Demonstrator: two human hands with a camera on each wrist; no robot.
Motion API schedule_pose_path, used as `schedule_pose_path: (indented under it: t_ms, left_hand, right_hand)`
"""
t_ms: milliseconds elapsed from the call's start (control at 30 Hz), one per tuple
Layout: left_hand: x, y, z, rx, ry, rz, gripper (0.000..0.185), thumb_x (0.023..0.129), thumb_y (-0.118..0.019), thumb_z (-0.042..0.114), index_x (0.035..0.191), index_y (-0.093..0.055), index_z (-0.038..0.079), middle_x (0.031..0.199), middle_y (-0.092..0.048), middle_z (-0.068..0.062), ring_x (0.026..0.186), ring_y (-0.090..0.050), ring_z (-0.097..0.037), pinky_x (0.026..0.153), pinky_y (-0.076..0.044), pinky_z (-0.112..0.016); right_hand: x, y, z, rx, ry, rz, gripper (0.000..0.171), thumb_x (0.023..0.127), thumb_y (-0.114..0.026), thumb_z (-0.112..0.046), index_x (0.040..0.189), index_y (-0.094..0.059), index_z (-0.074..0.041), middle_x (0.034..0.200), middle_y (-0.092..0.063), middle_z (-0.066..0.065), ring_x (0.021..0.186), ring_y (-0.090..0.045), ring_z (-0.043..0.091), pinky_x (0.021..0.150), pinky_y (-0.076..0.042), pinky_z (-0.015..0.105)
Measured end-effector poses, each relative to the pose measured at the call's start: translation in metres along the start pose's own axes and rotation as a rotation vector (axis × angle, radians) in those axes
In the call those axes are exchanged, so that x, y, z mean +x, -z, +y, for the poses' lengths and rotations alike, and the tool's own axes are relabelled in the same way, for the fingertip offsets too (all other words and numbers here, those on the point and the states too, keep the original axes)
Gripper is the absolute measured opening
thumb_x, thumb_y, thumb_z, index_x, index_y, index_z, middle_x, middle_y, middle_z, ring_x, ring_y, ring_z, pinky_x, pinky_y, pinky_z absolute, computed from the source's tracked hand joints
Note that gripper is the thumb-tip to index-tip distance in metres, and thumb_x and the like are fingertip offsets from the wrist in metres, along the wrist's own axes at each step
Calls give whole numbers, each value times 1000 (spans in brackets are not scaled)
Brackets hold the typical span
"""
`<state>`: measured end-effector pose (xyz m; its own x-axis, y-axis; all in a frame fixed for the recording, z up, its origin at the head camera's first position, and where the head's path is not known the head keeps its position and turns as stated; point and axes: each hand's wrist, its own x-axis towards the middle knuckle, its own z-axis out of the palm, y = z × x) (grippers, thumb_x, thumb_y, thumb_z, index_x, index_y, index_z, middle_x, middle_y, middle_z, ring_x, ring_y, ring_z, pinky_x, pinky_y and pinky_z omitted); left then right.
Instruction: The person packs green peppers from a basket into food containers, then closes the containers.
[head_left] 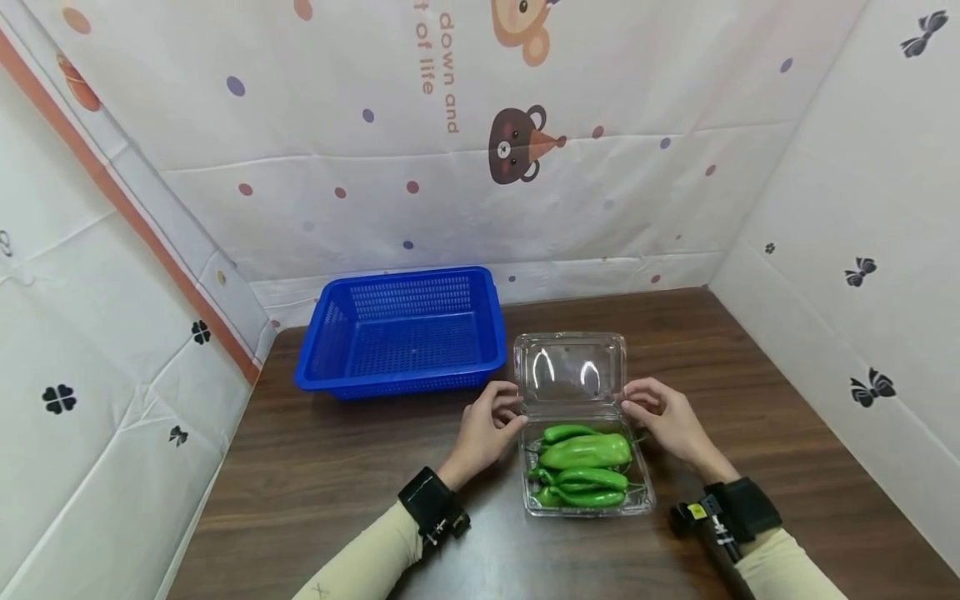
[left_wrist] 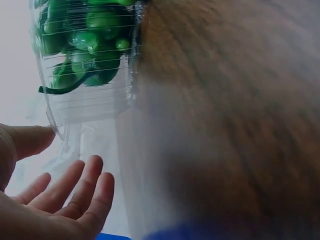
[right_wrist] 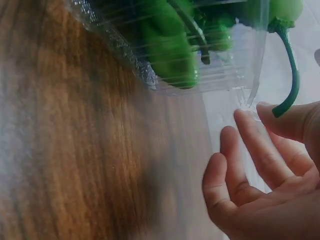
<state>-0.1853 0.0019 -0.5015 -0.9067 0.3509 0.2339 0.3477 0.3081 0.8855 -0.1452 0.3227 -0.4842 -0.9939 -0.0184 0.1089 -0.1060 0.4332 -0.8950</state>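
A clear plastic clamshell box (head_left: 592, 510) sits on the table with its lid (head_left: 572, 371) raised at the back. Several green peppers (head_left: 587, 452) lie inside, most of them slender and one wider. My left hand (head_left: 480, 435) is at the box's left back corner. In the left wrist view its thumb (left_wrist: 35, 141) touches the rim, while the other fingers spread loosely below. At the right hinge corner, my right hand (head_left: 671, 422) pinches the plastic edge between thumb and index finger. A pepper's stem (right_wrist: 292, 82) pokes out over the rim beside that thumb.
A blue perforated basket (head_left: 405, 379) stands behind and left of the box, near the back wall. The wooden table (head_left: 315, 500) meets patterned cloth walls (head_left: 360, 217) at the back and sides. Both wrists wear black camera straps (head_left: 431, 504).
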Motion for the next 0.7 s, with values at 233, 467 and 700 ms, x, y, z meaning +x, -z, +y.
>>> schedule_pose_path:
  t_ms: [233,467,700]
  left_hand:
    - [-12,8,6,-44,-60,-8,31,101,-66,16,130,-62,5,118,-74,-12,91,-72,-13,74,-59,-27]
    - [-38,14,28,-130,41,-36,35,109,-53,31,140,-61,18,131,-69,-8,109,-69,-20,91,-57,-35]
    - [-60,11,56,-215,118,-126,44,109,-49,39,150,-53,21,165,-33,-13,145,-41,-35,113,-41,-51]
  right_hand:
    - [-10,-6,-4,-101,225,126,12,92,-74,3,102,-71,-4,100,-75,12,88,-69,4,76,-55,16]
    - [-22,-10,-6,-211,267,189,23,86,-77,10,94,-71,-10,95,-73,7,84,-65,-1,71,-53,13]
    - [-28,-10,-2,-244,303,175,31,83,-76,14,96,-73,-14,103,-74,8,88,-66,1,74,-54,15]
